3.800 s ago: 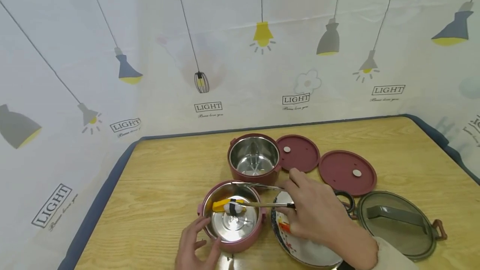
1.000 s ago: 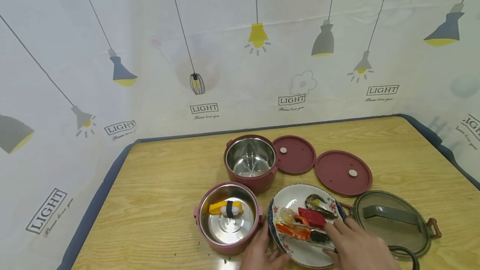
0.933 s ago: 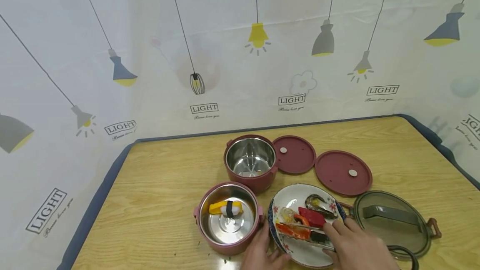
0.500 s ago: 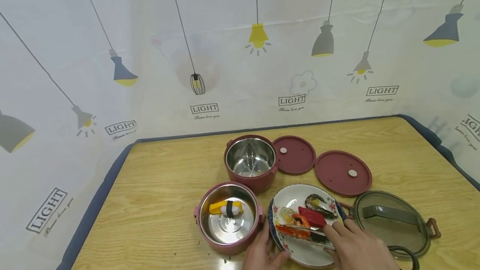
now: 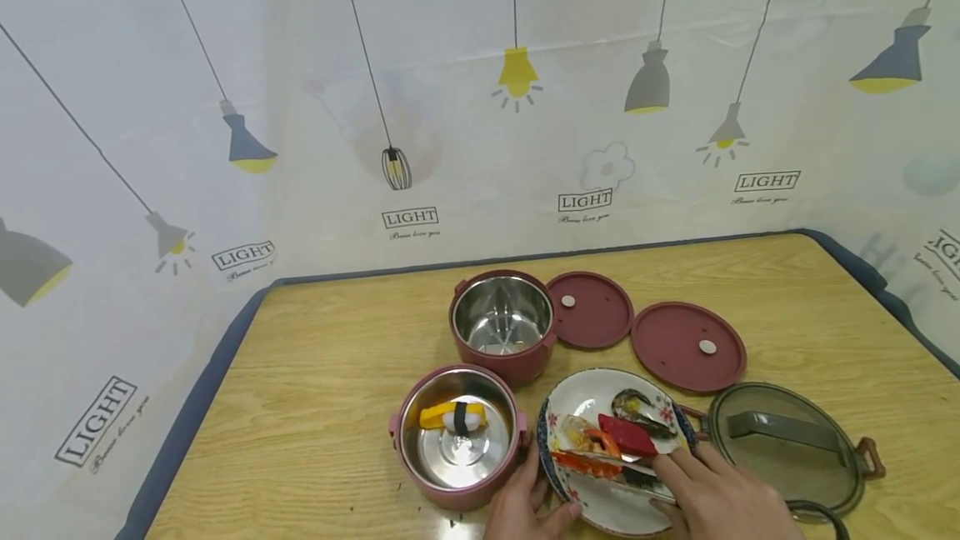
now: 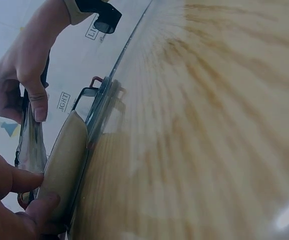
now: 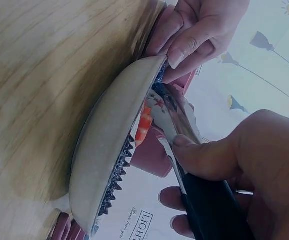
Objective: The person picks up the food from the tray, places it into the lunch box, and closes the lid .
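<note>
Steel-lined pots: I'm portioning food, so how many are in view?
2: the front pot, with yellow-topped sushi inside, beside the left hand; and the rear pot, just behind it, next to a maroon lid. None appears hidden.

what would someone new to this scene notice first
Probably the flower-patterned dish of bright food pieces, at the near edge of the head view, with the right hand holding tongs over it and the left hand at its rim. Next, just left of it, the yellow-and-white piece with a black band inside the pink pot.
</note>
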Motion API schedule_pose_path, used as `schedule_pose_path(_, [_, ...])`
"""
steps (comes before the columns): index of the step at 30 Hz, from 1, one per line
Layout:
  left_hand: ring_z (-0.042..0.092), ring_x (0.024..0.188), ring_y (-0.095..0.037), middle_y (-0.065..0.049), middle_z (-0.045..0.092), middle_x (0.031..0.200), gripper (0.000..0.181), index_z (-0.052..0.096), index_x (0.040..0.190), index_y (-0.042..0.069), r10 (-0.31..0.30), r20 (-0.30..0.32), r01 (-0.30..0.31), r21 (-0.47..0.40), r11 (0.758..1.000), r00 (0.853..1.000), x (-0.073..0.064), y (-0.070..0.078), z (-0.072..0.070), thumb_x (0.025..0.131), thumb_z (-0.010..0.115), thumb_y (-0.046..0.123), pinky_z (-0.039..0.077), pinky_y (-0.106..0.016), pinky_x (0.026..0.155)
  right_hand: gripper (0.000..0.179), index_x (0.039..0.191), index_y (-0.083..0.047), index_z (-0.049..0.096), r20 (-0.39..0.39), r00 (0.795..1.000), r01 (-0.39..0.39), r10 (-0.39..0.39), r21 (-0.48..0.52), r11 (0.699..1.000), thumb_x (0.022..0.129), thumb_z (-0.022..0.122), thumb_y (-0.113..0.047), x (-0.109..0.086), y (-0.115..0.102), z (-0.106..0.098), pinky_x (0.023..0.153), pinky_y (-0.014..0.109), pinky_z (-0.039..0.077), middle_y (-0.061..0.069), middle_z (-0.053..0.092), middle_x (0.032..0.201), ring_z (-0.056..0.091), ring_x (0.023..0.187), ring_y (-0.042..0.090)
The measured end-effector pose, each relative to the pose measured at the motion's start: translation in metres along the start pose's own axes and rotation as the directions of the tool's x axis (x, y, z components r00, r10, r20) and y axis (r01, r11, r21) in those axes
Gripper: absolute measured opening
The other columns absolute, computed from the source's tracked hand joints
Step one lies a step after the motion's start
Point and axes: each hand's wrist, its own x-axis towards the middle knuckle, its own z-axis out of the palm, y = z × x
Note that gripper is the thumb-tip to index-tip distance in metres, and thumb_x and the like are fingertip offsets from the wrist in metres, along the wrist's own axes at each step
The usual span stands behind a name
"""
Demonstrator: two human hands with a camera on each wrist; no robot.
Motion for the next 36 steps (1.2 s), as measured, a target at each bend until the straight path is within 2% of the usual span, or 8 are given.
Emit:
schedule_pose_path(3, [0.050,0.130,-0.051,-0.038,0.035,0.152,0.091,0.027,0.151,-0.014,-0.008,-0.007,0.008,-0.009,1.000,1.000,-0.001,0.001,0.000,0.083,0.081,0.010,0.054,-0.039,0.098,0.027,0.086,-0.031,0.061,-0.006,1.000,-0.006,0.006,-0.006,1.000,0.074,0.085,-0.036,0.000,-0.001,-0.002,0.052,0.018,0.030,-0.018,0.053,0.077,0.037,0.068,0.003])
schedule_pose_path(8, [0.050,0.130,-0.052,-0.041,0.031,0.152,0.088,0.028,0.149,-0.017,-0.020,-0.012,0.019,-0.036,0.999,1.000,-0.001,0.000,0.000,0.083,0.081,0.008,0.055,-0.039,0.096,0.031,0.085,-0.032,0.062,-0.064,0.998,-0.018,0.016,-0.028,0.999,0.071,0.088,-0.039,-0.002,-0.002,-0.004,0.052,0.017,0.034,-0.019,0.054,0.078,0.041,0.071,0.002])
schedule_pose_path(16, [0.045,0.135,-0.052,-0.041,0.019,0.156,0.086,0.024,0.150,-0.016,-0.022,0.038,0.028,-0.186,0.982,0.999,-0.006,0.000,-0.003,0.085,0.077,0.002,0.057,-0.036,0.094,0.039,0.083,-0.031,0.061,-0.168,0.986,-0.005,-0.009,-0.079,0.997,0.063,0.093,-0.040,-0.004,-0.001,-0.006,0.052,0.016,0.035,-0.020,0.054,0.077,0.044,0.072,0.002])
schedule_pose_path(20, [0.041,0.139,-0.051,-0.036,0.023,0.158,0.086,0.022,0.152,-0.014,-0.017,0.062,0.031,-0.236,0.971,0.998,-0.011,0.000,-0.006,0.084,0.075,-0.003,0.057,-0.033,0.094,0.040,0.082,-0.032,0.061,-0.186,0.983,-0.009,-0.005,-0.076,0.997,0.061,0.094,-0.041,-0.003,-0.002,-0.009,0.051,0.015,0.032,-0.020,0.051,0.075,0.038,0.069,0.000])
schedule_pose_path(24, [0.048,0.134,-0.051,-0.035,0.038,0.151,0.082,0.028,0.149,-0.016,0.014,0.039,-0.007,-0.180,0.984,0.999,-0.016,-0.003,-0.010,0.083,0.075,-0.004,0.059,-0.030,0.089,0.043,0.081,-0.032,0.060,-0.207,0.978,-0.011,-0.005,-0.077,0.997,0.058,0.095,-0.041,-0.002,-0.003,-0.012,0.050,0.014,0.028,-0.021,0.047,0.073,0.033,0.068,-0.001])
schedule_pose_path(28, [0.058,0.123,-0.048,-0.034,0.052,0.140,0.073,0.040,0.145,-0.014,0.042,0.004,-0.041,-0.090,0.995,0.999,-0.022,-0.007,-0.015,0.083,0.076,-0.001,0.061,-0.028,0.083,0.044,0.080,-0.031,0.060,-0.230,0.973,-0.023,0.005,-0.072,0.997,0.057,0.095,-0.044,0.000,-0.005,-0.015,0.050,0.014,0.027,-0.021,0.046,0.072,0.033,0.068,-0.001])
schedule_pose_path(32, [0.069,0.111,-0.035,-0.031,0.061,0.131,0.063,0.048,0.141,-0.010,0.073,0.001,-0.073,-0.035,0.997,0.997,-0.028,-0.011,-0.021,0.086,0.074,0.005,0.061,-0.024,0.079,0.043,0.084,-0.031,0.062,-0.249,0.969,-0.011,-0.001,-0.045,0.999,0.058,0.095,-0.042,0.003,-0.006,-0.017,0.050,0.014,0.028,-0.021,0.049,0.075,0.036,0.069,-0.001])
schedule_pose_path(36, [0.073,0.101,-0.021,-0.031,0.065,0.123,0.057,0.048,0.139,-0.012,0.124,0.001,-0.124,0.020,0.992,0.992,-0.035,-0.013,-0.032,0.090,0.069,0.007,0.060,-0.025,0.078,0.042,0.087,-0.031,0.062,-0.245,0.969,-0.001,0.000,-0.005,1.000,0.061,0.094,-0.039,0.008,-0.009,-0.025,0.051,0.014,0.028,-0.022,0.049,0.077,0.036,0.071,-0.001])
